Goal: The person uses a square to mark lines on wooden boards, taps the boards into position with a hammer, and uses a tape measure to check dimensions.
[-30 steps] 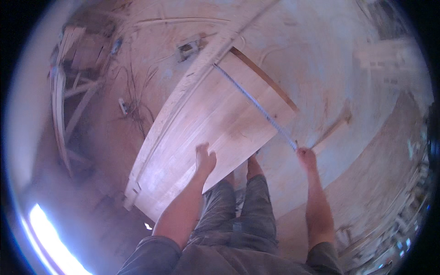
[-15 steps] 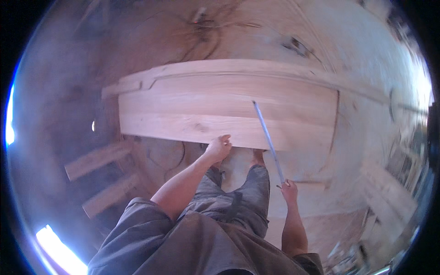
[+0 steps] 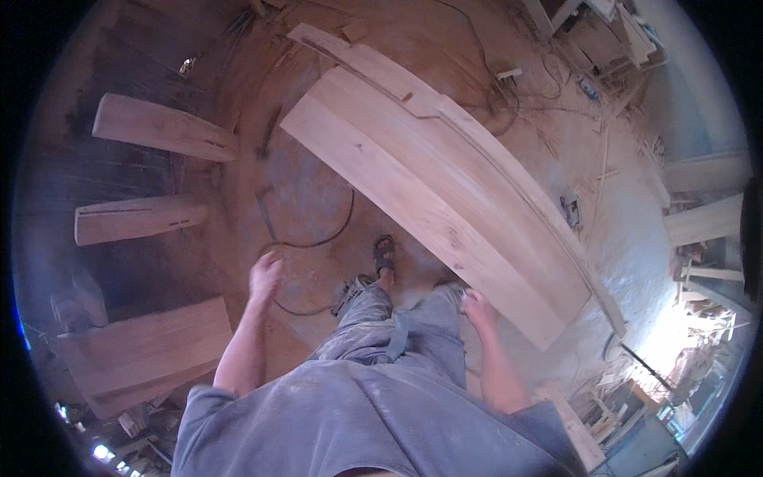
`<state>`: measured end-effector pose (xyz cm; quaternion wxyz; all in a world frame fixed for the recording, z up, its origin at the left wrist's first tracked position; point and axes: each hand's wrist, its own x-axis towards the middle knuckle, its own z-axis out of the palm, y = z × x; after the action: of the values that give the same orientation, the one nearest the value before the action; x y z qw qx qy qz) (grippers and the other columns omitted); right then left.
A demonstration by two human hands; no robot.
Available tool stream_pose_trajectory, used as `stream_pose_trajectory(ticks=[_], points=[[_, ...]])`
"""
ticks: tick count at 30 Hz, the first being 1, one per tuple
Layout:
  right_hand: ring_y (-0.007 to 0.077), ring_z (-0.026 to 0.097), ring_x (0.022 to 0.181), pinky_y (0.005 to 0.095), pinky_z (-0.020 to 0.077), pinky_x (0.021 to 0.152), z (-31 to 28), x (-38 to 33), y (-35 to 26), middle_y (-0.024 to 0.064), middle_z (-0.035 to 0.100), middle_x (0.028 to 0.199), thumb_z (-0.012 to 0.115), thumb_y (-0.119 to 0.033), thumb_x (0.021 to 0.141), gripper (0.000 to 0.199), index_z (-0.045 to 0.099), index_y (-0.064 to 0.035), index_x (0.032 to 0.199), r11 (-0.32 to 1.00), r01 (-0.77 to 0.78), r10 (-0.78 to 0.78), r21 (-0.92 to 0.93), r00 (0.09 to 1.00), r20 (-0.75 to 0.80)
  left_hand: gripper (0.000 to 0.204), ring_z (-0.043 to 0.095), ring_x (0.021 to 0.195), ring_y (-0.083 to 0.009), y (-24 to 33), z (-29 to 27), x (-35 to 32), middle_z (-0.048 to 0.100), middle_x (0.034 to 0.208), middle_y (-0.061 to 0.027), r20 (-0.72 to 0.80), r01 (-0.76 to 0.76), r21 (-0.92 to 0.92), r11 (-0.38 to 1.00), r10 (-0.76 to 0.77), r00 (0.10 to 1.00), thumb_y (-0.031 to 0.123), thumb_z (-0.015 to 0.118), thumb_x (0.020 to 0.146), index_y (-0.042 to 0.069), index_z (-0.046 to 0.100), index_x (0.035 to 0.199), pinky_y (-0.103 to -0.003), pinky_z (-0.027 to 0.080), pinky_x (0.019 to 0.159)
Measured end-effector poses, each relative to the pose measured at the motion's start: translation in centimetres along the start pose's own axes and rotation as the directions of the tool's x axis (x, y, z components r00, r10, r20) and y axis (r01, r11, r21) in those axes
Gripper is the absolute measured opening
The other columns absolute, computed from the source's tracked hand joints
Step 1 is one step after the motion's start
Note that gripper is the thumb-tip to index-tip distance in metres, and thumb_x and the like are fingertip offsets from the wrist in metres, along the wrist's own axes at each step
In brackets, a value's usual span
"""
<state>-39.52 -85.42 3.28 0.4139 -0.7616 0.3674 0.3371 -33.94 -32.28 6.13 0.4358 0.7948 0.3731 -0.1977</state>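
My left hand (image 3: 266, 275) is raised over the floor to my left, away from the panel. Its fingers are curled closed, and whatever may be in them is hidden. My right hand (image 3: 478, 308) is closed beside my right thigh, close to the panel's near edge. At its fingertips a small light bit of the metal ruler (image 3: 464, 294) shows; the rest cannot be made out. Ahead of me a long pale wooden panel (image 3: 429, 199) lies slanting from far left to near right. A curved, notched wooden rail (image 3: 509, 171) runs along its far edge.
Two thick wooden pieces (image 3: 163, 127) and a broad board (image 3: 151, 350) lie on the left. A dark cable (image 3: 350, 211) loops over the dusty floor near my feet. A small power tool (image 3: 570, 211) lies beyond the rail. Wood scraps (image 3: 608, 421) crowd the right side.
The view has turned left, so the panel now slants. My left hand has left the panel's near edge and swung left. My right hand is nearer my thigh; the long ruler barely shows.
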Motion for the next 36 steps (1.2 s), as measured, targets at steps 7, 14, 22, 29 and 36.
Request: stream_pose_trajectory(ticks=[7,14,22,29,36], points=[[0.0134,0.063,0.078,0.0311,0.0489,0.070,8.8,3.8,-17.8,0.0067,0.069,0.084,0.055,-0.033,0.092,0.039,0.067,-0.0057,0.116,0.895,0.406,-0.366,-0.185,0.905,0.217,0.007,0.052,0.047,-0.0165,-31.2,-19.8,-6.7,0.057,0.066,-0.0035,-0.362,0.149,-0.187,0.971,-0.209,0.908,0.003,0.056,0.080,0.005,0.058,0.075,-0.031,0.044,0.044],[0.0343,0.067,0.094,0.0463,0.0504,0.084,13.4,9.9,-17.6,0.0173,0.070,0.098,0.050,-0.034,0.089,0.035,0.072,-0.0075,0.094,0.676,0.332,-0.180,-0.658,0.940,0.290,0.012,0.055,0.055,-0.0162,-21.7,-10.6,-6.2,0.058,0.074,-0.0049,-0.031,0.340,-0.731,0.592,-0.526,0.850,-0.001,0.058,0.079,0.005,0.054,0.089,-0.030,0.044,0.045],[0.0280,0.067,0.098,0.0423,0.0518,0.087,20.0,5.1,-29.9,0.0121,0.071,0.101,0.052,-0.029,0.086,0.031,0.073,-0.0073,0.094,0.852,0.023,0.133,-0.523,0.957,0.258,0.049,0.066,0.080,-0.0160,-6.5,-18.5,8.1,0.069,0.097,-0.0110,0.104,0.259,-0.526,0.810,-0.241,0.965,0.013,0.063,0.091,-0.008,0.049,0.133,-0.026,0.053,0.070],[0.0201,0.065,0.092,0.0342,0.0502,0.084,29.4,2.8,-46.9,0.0117,0.070,0.098,0.060,-0.025,0.088,0.031,0.070,-0.0069,0.112,0.940,0.338,-0.342,0.051,0.928,0.147,0.056,0.066,0.086,-0.0166,0.6,-29.3,19.8,0.066,0.112,-0.0140,0.055,0.190,-0.481,0.856,-0.187,0.981,0.013,0.062,0.094,-0.007,0.041,0.141,-0.027,0.053,0.076],[0.0169,0.065,0.076,0.0314,0.0524,0.073,32.0,-2.0,-49.6,0.0065,0.070,0.090,0.057,-0.022,0.092,0.032,0.069,-0.0037,0.114,0.935,0.280,-0.274,0.217,0.960,-0.055,0.049,0.067,0.093,-0.0213,-5.9,-39.9,33.7,0.068,0.109,-0.0158,0.260,-0.016,-0.115,0.993,0.046,0.964,0.010,0.068,0.090,-0.008,0.052,0.132,-0.030,0.054,0.081]])
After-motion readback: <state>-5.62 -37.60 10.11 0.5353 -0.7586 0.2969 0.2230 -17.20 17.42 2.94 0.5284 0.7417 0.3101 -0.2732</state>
